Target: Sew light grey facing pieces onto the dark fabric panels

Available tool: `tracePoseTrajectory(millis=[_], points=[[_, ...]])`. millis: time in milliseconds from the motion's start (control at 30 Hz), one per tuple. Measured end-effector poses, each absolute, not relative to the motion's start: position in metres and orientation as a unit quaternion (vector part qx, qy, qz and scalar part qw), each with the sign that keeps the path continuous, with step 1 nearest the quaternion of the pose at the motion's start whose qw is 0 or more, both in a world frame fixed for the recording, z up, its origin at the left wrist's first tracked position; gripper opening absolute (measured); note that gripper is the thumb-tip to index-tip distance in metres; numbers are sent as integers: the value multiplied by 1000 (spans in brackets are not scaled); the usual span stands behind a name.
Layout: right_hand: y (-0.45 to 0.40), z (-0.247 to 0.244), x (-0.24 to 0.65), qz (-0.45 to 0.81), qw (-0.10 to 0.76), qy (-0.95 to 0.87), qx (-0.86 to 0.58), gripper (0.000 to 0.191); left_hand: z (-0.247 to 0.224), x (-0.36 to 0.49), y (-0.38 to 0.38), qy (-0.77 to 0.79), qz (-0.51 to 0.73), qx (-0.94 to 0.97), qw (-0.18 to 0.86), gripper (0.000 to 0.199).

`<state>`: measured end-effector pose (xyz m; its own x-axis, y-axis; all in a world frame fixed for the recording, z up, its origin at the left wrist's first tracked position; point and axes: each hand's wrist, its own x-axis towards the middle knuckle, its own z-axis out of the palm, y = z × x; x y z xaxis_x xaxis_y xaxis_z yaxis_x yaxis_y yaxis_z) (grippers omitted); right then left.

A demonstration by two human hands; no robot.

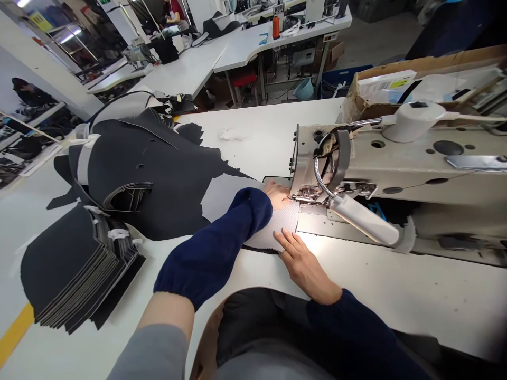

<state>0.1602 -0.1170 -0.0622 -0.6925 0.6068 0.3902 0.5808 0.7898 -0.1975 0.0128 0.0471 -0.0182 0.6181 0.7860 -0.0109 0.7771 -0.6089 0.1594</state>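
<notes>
A light grey fabric piece [257,241] with a dark edge lies on the sewing machine bed, its right part under the machine head [317,169]. My left hand [277,194] rests on it close beside the needle area, fingers lying on the cloth and partly hidden by the machine head. Nearer to me, my right hand [303,264] lies flat with fingers stretched over the fabric's front right edge. Dark cut fabric pieces [174,174] are heaped to the left and touch the grey piece. The needle itself cannot be made out.
A layered stack of dark pieces [67,258], tied with white strips, sits at the left. The machine's white lamp [364,219] juts toward me. Behind the machine stands an open cardboard box [428,66]. Other worktables [253,45] and a person [176,16] are farther back.
</notes>
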Motion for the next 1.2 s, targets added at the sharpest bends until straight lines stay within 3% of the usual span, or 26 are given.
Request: tracePoseTrajectory(millis=[300,533,667,833,1200], points=[[-118,-67,161,31,214,-918,-333,30,-7,15,29,437,37,898,42,21],[-134,-61,156,19,257,-865,-431,24,-15,-35,-60,301,15,948,104,57],[-148,-54,148,27,237,-850,-470,18,-25,-47,-78,321,8,942,97,44],[-158,-53,145,-8,254,-857,-448,24,-22,-39,-74,334,-7,937,102,56],[-150,-64,126,-33,206,-886,-415,40,-20,-21,-64,362,-33,931,42,45]])
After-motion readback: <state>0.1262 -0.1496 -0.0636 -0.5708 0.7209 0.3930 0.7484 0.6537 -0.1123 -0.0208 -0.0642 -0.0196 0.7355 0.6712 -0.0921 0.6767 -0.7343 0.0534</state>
